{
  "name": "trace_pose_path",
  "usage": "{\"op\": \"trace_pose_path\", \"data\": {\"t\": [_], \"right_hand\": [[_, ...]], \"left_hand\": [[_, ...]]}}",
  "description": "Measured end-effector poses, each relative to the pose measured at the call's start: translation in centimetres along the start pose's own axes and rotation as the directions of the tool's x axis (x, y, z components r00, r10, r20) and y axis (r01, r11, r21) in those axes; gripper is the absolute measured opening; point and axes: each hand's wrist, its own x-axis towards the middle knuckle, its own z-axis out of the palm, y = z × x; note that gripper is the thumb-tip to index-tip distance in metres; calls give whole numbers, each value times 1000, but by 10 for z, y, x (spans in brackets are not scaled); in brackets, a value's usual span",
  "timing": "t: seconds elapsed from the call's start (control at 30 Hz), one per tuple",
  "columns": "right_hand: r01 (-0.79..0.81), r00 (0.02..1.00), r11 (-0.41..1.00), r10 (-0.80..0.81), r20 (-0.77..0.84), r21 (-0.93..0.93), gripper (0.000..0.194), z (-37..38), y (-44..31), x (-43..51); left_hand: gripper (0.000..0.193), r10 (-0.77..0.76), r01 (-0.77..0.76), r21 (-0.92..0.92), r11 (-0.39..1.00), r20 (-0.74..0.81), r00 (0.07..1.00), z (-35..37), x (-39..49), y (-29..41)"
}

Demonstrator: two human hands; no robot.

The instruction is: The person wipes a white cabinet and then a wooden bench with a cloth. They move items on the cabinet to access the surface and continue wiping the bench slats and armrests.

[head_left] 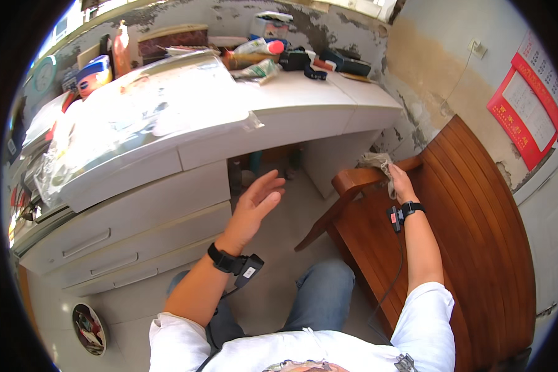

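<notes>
My right hand (401, 182) holds a crumpled greyish cloth (376, 162) against the armrest (353, 179) of a brown wooden bench (474, 223). Part of the cloth hangs down along the inner side of the armrest, below my fingers. My left hand (259, 201) is raised in the air before the desk's knee space, its fingers apart and nothing in it. Each wrist wears a black strap with a small device; the left device (249, 271) has a cable running from it.
A white desk (297, 123) with drawers stands ahead, partly covered by a plastic-wrapped sheet (167, 102). Bottles, tubes and boxes crowd its back edge. A waste bin (103, 337) stands on the floor at lower left. A red calendar (528, 111) hangs on the peeling right wall.
</notes>
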Motion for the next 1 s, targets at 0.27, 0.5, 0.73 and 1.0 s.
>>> {"op": "trace_pose_path", "data": {"t": [0.27,0.5,0.73,1.0], "right_hand": [[236,971,873,-228,-70,428,42,92,-181,19],[934,356,307,-785,508,-180,41,254,-238,23],[875,460,197,-622,633,-442,48,256,-207,28],[825,565,283,-416,713,-489,66,175,-184,84]], "left_hand": [[57,67,-63,58,996,-84,994,-10,5,3],[60,50,-47,46,998,-67,997,-15,12,-6],[63,-9,10,98,995,-8,1000,-15,13,-12],[64,-33,32,98,995,9,999,-16,17,-21]]}}
